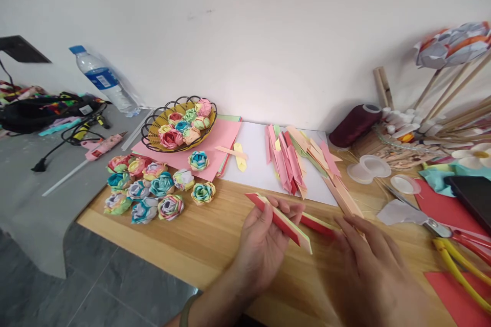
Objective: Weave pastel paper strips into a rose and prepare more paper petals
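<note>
My left hand (264,237) is closed round a few folded paper strips (282,222), red, pale green and peach, its thumb pressed on top. A further red folded strip (318,225) extends from behind its fingers toward my right hand (368,260). The right hand is blurred; its fingertips meet the far end of that red strip, near a peach strip. Behind the hands, pink, red and yellow folded strips (286,161) lie in a pile on a white sheet (249,138), with peach and green strips (314,153) beside them.
Paper flowers (143,189) cluster at the left, near a yellow basket (153,135) of more flowers. Farther left lie a glue gun (103,147) and a bottle (103,82). Scissors (441,230), a thread spool (355,125) and red paper (452,214) are at the right.
</note>
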`<move>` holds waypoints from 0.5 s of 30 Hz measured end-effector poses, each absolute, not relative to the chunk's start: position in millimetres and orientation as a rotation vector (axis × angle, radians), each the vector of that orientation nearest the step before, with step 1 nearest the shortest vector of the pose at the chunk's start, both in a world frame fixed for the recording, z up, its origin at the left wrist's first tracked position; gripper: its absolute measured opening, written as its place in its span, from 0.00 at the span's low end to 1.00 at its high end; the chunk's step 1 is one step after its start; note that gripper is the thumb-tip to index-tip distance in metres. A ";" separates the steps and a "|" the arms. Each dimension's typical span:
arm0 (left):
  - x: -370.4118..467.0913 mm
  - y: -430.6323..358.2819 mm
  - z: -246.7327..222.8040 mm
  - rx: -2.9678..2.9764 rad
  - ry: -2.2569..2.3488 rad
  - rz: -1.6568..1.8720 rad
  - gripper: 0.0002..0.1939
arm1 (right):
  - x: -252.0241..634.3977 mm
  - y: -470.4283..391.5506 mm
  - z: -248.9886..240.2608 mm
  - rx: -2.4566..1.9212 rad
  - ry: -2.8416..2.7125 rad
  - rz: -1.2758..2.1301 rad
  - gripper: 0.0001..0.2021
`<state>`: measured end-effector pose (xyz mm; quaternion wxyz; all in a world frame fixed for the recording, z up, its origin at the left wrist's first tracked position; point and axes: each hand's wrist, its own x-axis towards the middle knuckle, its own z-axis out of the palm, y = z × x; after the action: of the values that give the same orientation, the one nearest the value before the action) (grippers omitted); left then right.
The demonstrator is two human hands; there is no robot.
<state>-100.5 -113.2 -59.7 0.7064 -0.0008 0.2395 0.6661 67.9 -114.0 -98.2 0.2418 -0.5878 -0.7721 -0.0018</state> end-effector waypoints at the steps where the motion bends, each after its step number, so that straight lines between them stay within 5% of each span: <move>1: -100.6 -113.5 -59.4 0.005 0.530 1.481 0.06 | 63.0 -115.3 -92.7 -1.538 -2.090 -0.001 0.18; 6: -96.4 -117.0 -58.6 0.057 0.520 1.444 0.05 | 28.7 -122.1 -80.9 -1.231 -2.089 0.370 0.35; 12: -87.5 -120.0 -58.4 0.120 0.484 1.378 0.10 | 6.6 -121.3 -94.7 -1.165 -2.156 0.307 0.58; 15: -90.3 -120.6 -59.7 0.253 0.635 1.336 0.12 | 16.8 -117.9 -86.3 -1.113 -2.156 0.388 0.55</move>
<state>-90.3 -120.6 -59.7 0.7315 0.1147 0.2884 0.6071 16.8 -117.9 -86.3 0.3358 -0.4266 -0.8265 0.1486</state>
